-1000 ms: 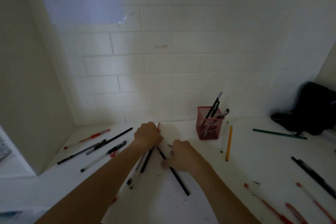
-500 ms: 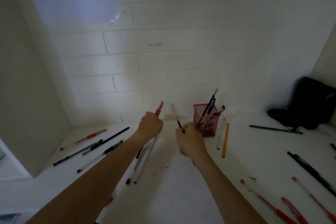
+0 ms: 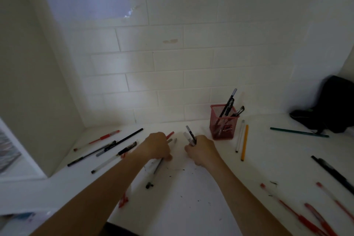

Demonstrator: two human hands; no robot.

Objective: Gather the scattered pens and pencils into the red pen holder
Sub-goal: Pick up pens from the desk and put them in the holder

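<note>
The red mesh pen holder (image 3: 223,123) stands near the back wall with several pens leaning in it. My left hand (image 3: 158,146) is closed around a red pen (image 3: 170,134) and grey pens whose lower ends (image 3: 154,173) touch the desk. My right hand (image 3: 202,149), left of the holder, grips a couple of pens (image 3: 189,135) whose tips stick up out of the fist. Black and red pens (image 3: 107,147) lie scattered at the left. A white pen and an orange pencil (image 3: 244,142) lie right of the holder.
A green pencil (image 3: 298,132) lies at the back right near a black bag (image 3: 333,103). Black pens (image 3: 333,172) and several red pens (image 3: 306,216) lie at the right front. A side wall panel (image 3: 38,92) bounds the desk on the left.
Both hands lifted pens off the desk, then came back down. The left hand now rests its bundle on the desk; the right hand still holds its pens upright.
</note>
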